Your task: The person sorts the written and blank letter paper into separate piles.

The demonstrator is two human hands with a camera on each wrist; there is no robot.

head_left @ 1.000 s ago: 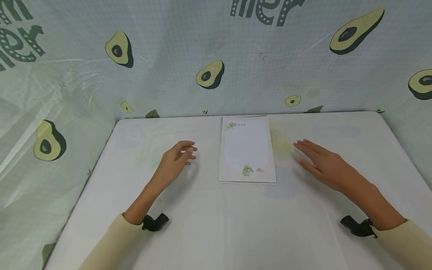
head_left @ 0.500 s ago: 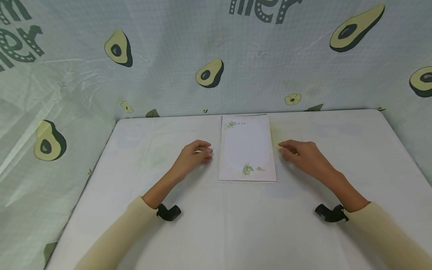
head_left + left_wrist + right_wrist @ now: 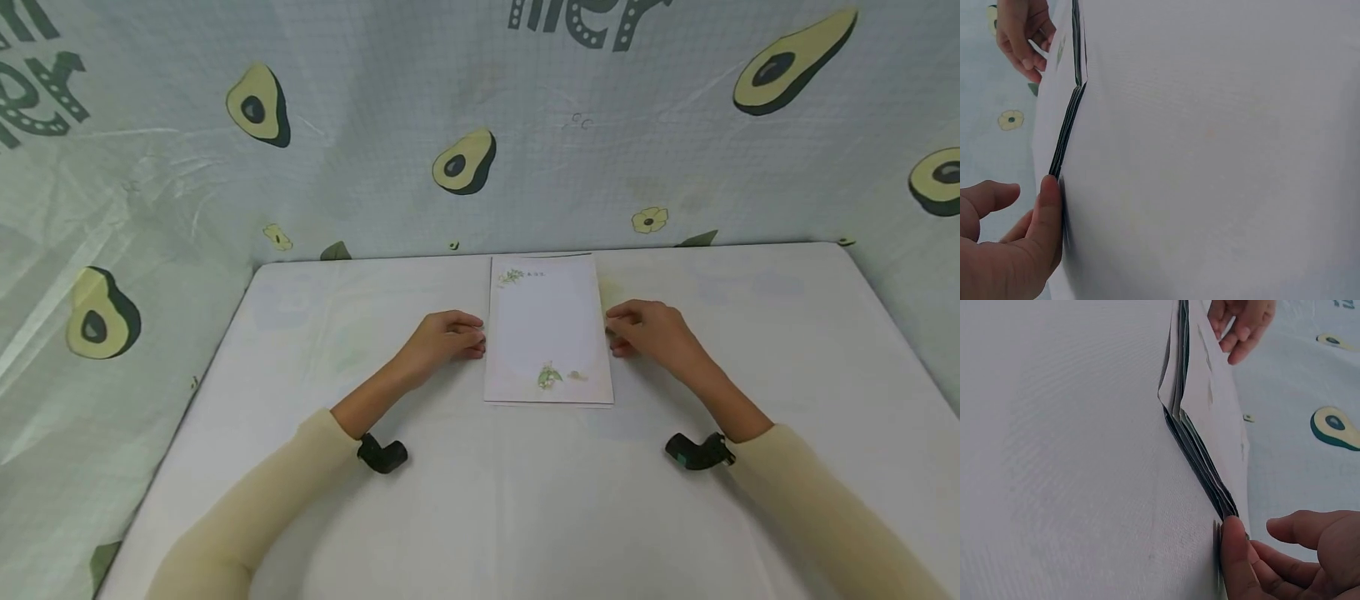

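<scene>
Touching paper stack (image 3: 551, 329) mid-frame with left hand (image 3: 442, 342) and right hand (image 3: 654, 333), gripping nothing, opposed perhaps for balanced pressure.

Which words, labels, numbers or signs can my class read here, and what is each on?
"mer", top cut off: avocado-print backdrop, upper middle of the head view.
"er", beside cut-off letters: same backdrop, upper left.
Too small to read: short line atop the flower-printed sheet.
Cut off, unreadable: backdrop lettering, right wrist view's top right.
</scene>
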